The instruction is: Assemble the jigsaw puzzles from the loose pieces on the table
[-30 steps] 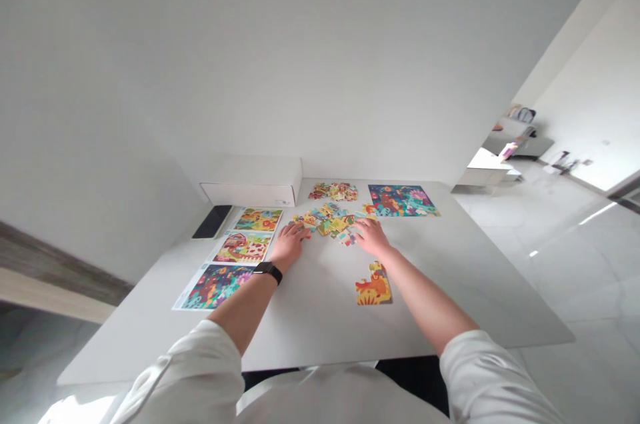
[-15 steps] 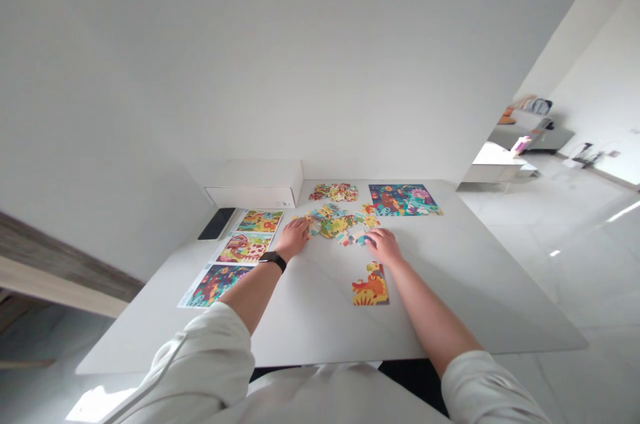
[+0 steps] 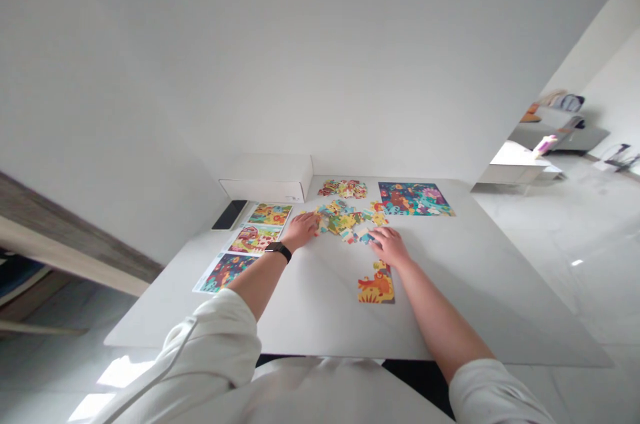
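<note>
Loose jigsaw puzzle pieces (image 3: pixel 341 221) lie in a spread pile at the middle of the table. My left hand (image 3: pixel 301 229), with a black watch (image 3: pixel 278 250) on its wrist, rests at the pile's left edge, fingers stretched over pieces there. At the right front edge of the pile, my right hand (image 3: pixel 390 245) touches light blue pieces, its thumb and fingers apart. Closer to me lies a joined puzzle section (image 3: pixel 377 285) with an orange animal and yellow plants. What is under my fingertips is partly hidden.
A second pile of reddish pieces (image 3: pixel 343 189) sits at the back. Right of it lies a dark blue sea-life puzzle (image 3: pixel 417 199). On the left are a picture sheet (image 3: pixel 255 238), a black phone (image 3: pixel 230 215) and a white box (image 3: pixel 265 179) against the wall.
The whole view has shifted, so the table appears farther right. Both hands stay at the pile, with only slight finger movement.
</note>
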Action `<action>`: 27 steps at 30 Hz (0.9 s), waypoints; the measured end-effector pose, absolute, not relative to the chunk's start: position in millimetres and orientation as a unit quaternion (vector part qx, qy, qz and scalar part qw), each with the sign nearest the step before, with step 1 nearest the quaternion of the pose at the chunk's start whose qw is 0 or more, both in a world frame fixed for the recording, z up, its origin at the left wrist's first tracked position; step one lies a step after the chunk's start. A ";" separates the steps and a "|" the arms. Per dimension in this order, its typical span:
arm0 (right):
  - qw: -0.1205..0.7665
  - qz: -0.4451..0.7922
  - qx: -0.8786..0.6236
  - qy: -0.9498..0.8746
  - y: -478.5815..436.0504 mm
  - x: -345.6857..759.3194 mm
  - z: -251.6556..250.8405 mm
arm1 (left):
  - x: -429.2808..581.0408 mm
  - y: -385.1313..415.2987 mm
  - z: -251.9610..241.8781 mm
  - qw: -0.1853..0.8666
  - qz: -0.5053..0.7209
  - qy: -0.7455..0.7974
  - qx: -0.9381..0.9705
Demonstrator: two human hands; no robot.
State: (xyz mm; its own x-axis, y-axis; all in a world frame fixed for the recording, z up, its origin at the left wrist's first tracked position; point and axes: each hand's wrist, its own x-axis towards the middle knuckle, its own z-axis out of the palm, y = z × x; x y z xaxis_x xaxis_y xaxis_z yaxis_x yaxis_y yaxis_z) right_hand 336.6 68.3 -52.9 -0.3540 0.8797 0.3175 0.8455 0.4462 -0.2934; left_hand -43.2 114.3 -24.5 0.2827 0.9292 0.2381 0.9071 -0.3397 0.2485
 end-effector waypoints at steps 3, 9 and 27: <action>0.236 0.048 -0.529 -0.814 68.8 338.7 -53.9 | -53.5 114.6 -20.2 0.044 0.184 0.581 0.792; 0.276 0.077 -0.525 -0.801 72.1 342.9 -56.4 | -76.2 111.6 -21.3 0.074 0.171 0.568 0.802; 0.326 0.056 -0.494 -0.804 79.7 347.9 -66.8 | -90.9 104.0 -23.4 0.058 0.189 0.663 0.722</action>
